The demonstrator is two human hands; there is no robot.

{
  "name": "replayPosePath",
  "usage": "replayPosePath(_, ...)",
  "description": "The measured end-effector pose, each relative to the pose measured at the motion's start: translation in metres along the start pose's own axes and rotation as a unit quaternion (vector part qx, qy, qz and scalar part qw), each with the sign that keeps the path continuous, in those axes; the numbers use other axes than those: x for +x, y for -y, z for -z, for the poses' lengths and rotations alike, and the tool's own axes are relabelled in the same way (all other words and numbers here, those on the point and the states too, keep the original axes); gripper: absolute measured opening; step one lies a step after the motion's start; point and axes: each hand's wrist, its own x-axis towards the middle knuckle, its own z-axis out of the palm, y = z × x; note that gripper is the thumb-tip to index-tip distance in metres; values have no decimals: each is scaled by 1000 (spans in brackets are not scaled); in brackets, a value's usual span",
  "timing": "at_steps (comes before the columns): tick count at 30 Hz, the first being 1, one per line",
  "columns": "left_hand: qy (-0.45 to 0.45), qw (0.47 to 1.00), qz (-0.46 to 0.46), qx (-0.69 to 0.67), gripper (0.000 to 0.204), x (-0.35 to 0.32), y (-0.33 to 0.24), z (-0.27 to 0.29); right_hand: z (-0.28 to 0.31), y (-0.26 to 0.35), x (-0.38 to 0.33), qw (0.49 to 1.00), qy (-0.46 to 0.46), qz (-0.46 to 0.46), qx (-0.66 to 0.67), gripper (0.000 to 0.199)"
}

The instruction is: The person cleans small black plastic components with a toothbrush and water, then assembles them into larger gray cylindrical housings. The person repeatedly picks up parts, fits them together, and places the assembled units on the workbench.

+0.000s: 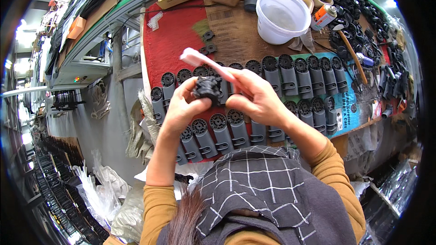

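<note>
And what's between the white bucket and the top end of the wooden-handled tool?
In the head view, an orange-labelled can sits between the white bucket and the tool's pale top end.

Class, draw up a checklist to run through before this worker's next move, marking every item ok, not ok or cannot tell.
1. Left hand grips the black plastic part: ok.
2. Right hand holds the pink-handled brush: ok.
3. Brush head against the black plastic part: not ok, held apart from it.
4. Grey tubular parts lined up in rows: ok.
5. Wooden-handled hammer away from both hands: ok.
6. Black plastic part clean: cannot tell.
</note>
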Motion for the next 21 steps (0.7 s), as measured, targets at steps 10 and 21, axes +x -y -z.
replayPosePath(10,-23,883,41,-467,44,0,51,-5,-14,-26,-34,962,-135,71,-227,38)
replayPosePath(21,-14,879,65,-473,49,6,48,-6,-5,-33,-30,929,-189,78,-310,38)
